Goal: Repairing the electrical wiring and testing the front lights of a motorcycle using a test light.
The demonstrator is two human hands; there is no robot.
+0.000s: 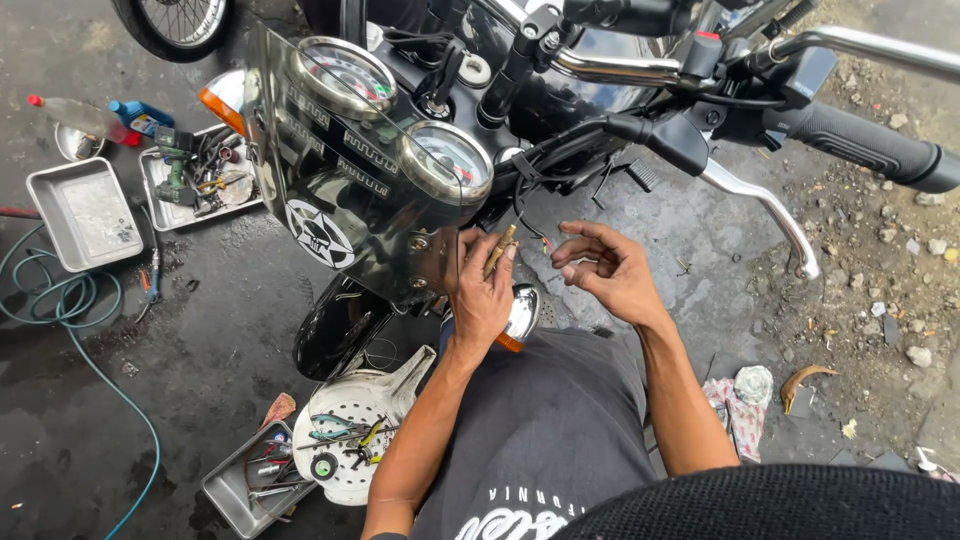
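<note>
— Steel trays first, far left on the wet floor: an empty tray point(85, 212), then a tool tray point(195, 175) heaped with drivers and pliers beside a blue bottle point(140, 117). What do you make of that?

— Work well under way, I'd say. Lower down a white headlamp shell point(350, 425) lies on the floor with pliers and small parts inside it, so the lamp looks already stripped off the motorcycle.

— And the middle?

— Dark flyscreen point(330, 200) and twin gauges point(400, 115) are in place. Just below the right-hand gauge, the left hand point(480, 285) is closed round a small brown connector piece point(500, 250), thumb and fingers pinching it upright against the bracket.

— The other one?

— The right hand point(610, 270), just beside it, has its fingers half curled, tips drawn together on thin loose wires point(545, 245); whether they're truly gripped I cannot tell.

— So what's left?

— Judging by this, the wiring behind the gauges is open, unjoined, and the shell isn't refitted. Handlebar grip point(865, 145) and lever point(765, 210), far right, look untouched.
</note>
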